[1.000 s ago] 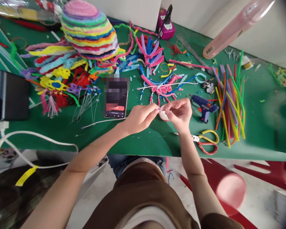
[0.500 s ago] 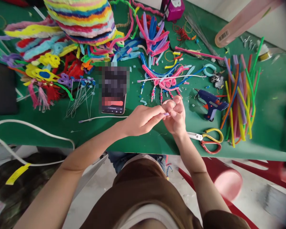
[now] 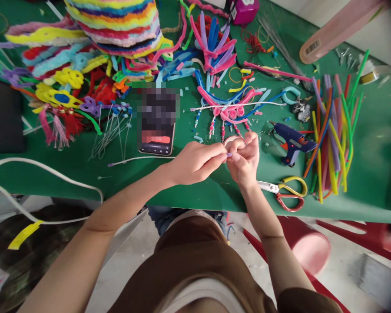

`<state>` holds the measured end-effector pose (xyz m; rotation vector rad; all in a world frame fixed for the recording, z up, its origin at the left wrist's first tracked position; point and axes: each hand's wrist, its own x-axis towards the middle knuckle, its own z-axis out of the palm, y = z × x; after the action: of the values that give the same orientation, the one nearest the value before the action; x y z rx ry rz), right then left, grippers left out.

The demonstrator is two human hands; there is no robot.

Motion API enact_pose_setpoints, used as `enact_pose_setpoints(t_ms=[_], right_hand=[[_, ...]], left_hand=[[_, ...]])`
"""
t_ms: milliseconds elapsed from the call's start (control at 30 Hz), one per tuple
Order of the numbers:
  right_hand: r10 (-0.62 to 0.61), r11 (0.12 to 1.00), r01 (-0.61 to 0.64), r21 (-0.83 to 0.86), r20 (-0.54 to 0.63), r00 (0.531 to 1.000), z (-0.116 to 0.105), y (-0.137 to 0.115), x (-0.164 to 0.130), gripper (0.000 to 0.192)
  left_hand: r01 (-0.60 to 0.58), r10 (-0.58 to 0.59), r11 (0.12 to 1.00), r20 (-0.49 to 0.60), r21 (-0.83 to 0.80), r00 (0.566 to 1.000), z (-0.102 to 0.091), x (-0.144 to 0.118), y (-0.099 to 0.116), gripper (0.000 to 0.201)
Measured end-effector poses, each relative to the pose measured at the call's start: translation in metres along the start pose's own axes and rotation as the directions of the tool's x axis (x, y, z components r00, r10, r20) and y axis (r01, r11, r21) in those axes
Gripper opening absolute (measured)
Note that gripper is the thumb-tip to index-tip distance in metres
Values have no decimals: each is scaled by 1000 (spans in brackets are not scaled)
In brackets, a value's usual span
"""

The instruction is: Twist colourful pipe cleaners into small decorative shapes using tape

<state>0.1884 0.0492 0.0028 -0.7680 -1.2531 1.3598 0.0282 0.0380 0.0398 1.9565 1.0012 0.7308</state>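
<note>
So on my feed I've got this tiny purple bit, lying roughly sideways, pinched between the fingertips of the left hand and right hand above the green worktop. Mostly covered, so can't make out its full shape, tbh.

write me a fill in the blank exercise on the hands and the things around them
The fingertips of the bare left hand and bare right hand meet at a small ____ piece.
The steel-bladed scissors have yellow and ____ handles.
The dark-screened rectangular smartphone lies nearer the ____ hand.
A dark blue plastic glue gun lies to the ____ of the right hand.

Missing words: purple; red; left; right
</note>
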Motion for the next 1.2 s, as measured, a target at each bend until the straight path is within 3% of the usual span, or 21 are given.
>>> enact_pose_setpoints(t_ms=[167, 267, 367, 500, 733, 900, 1200], right_hand=[[-8, 993, 3, -115, -38, 999, -1, 0, -2, 49], [-113, 972, 101, -213, -45, 993, -7, -4, -3, 47], [-197, 901, 196, -386, 38, 980, -19, -9, -5, 46], [-166, 837, 203, -508, 117, 979, -30, -11, -5, 45], [-172, 879, 172, -444, 39, 984, -36, -22, -2, 44], [-101, 867, 133, -480, 92, 991, -43, -22, -5, 41], [-18, 720, 196, -665, 264, 964, -42, -27, -5, 23]], left_hand=[[9, -9, 1000, 2, 9, 1000, -1, 0, -1, 30], [20, -20, 999, 3, 25, 1000, -1, 0, -1, 27], [43, -45, 998, 45, 46, 998, -1, 1, -2, 25], [72, -77, 996, 115, 49, 990, 2, 2, -3, 24], [144, -142, 990, 102, -11, 985, 0, 5, -4, 20], [173, -165, 981, 98, -87, 981, -3, 5, -5, 26], [233, -212, 969, 213, -77, 954, -4, 6, -5, 25]])
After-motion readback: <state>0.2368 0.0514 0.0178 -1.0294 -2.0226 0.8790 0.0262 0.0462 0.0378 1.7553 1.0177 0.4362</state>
